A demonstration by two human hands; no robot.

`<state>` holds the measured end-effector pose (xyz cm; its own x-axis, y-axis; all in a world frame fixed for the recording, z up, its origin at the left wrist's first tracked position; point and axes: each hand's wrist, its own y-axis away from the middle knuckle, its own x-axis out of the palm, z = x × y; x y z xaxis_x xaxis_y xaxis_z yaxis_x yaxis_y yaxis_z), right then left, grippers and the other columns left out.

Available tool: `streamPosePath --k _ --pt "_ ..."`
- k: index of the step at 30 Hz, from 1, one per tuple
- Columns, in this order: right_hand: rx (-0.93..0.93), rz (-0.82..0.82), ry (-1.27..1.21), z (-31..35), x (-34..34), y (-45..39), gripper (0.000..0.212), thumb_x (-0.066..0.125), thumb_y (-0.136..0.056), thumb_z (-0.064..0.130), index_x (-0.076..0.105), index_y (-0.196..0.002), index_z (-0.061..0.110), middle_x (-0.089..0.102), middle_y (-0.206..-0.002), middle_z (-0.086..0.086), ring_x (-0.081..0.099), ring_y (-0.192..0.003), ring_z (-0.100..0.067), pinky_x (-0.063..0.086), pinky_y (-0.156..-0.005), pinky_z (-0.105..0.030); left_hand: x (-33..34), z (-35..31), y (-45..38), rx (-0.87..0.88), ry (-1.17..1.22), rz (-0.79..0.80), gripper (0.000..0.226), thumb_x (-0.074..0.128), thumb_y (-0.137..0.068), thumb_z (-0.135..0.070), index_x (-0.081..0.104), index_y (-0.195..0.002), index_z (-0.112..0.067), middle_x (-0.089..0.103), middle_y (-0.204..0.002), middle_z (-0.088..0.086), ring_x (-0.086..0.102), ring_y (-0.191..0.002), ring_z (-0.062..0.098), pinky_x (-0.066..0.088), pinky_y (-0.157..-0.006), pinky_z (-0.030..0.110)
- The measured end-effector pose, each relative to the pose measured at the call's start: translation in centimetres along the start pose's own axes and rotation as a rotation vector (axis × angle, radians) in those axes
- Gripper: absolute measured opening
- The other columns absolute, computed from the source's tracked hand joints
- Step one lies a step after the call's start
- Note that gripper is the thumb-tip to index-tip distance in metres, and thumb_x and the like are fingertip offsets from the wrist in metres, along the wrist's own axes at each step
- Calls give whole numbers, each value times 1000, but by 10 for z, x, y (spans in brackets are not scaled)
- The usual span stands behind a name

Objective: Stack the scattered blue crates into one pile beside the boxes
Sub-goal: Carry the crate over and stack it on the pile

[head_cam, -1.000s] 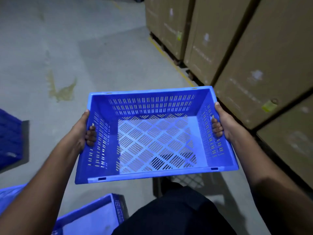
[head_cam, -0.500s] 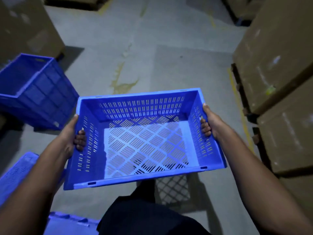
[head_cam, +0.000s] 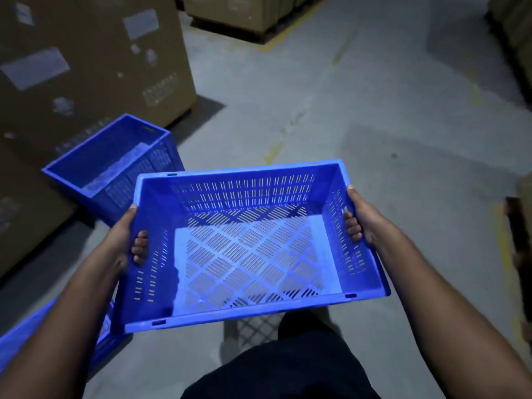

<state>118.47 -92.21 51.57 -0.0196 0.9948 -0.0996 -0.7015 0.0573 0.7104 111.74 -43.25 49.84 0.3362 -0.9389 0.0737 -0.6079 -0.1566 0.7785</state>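
I hold an empty blue slotted crate (head_cam: pixel 247 249) level in front of me, above the floor. My left hand (head_cam: pixel 126 240) grips its left side handle with the fingers curled inside. On the opposite wall, my right hand (head_cam: pixel 361 220) grips the right handle the same way. A second blue crate (head_cam: pixel 115 165) stands upright on the floor ahead to the left, right beside tall cardboard boxes (head_cam: pixel 86 70). Part of a third blue crate (head_cam: pixel 23 338) shows at the bottom left, under my left forearm.
Grey concrete floor (head_cam: pixel 359 116) stretches ahead with faded yellow lines. More cardboard boxes on a pallet (head_cam: pixel 244 15) stand at the far back. Boxes and a dark pallet edge (head_cam: pixel 518 240) line the right side. My dark-clothed legs show at the bottom.
The view has swung to the left: the boxes on the right slid out of sight, and the left boxes with the crate beside them came into view, closer. Both hands keep their grip.
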Motion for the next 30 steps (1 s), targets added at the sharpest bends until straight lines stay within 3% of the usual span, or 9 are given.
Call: streamPosePath --k 8,13,18,24,30 --pt "-38 169 159 175 80 -194 67 38 -77 86 31 -58 22 21 -40 5 15 -30 -9 12 -37 -11 5 -113 -109 48 146 -200 64 40 -80 -80 30 -58 -21 25 -37 -5 19 -26 10 17 -40 12" --pt "-54 318 284 296 157 -274 67 38 -77 86 32 -60 21 20 -41 6 15 -29 -8 12 -36 -12 -13 -176 -136 72 333 -302 66 41 -78 -82 33 -53 -21 23 -38 -6 18 -26 8 14 -39 11" --pt "-79 478 408 384 268 -332 65 36 -83 81 46 -69 19 19 -43 6 15 -31 -7 15 -38 -12 -58 -213 -160 112 477 -416 63 39 -81 -80 34 -60 -21 24 -39 -6 18 -27 8 15 -39 11" --pt "-39 570 515 449 423 -407 62 38 -80 82 34 -64 22 20 -41 7 16 -29 -6 12 -38 -12 -141 -259 -228 139 597 -522 59 39 -86 -76 38 -64 -21 28 -40 -7 19 -28 7 16 -36 11" --pt "-65 602 579 509 565 -453 62 36 -82 81 34 -63 22 23 -43 7 16 -31 -7 12 -37 -14 -226 -323 -282 154 651 -635 58 39 -88 -74 43 -66 -20 31 -44 -7 21 -31 7 18 -34 12"
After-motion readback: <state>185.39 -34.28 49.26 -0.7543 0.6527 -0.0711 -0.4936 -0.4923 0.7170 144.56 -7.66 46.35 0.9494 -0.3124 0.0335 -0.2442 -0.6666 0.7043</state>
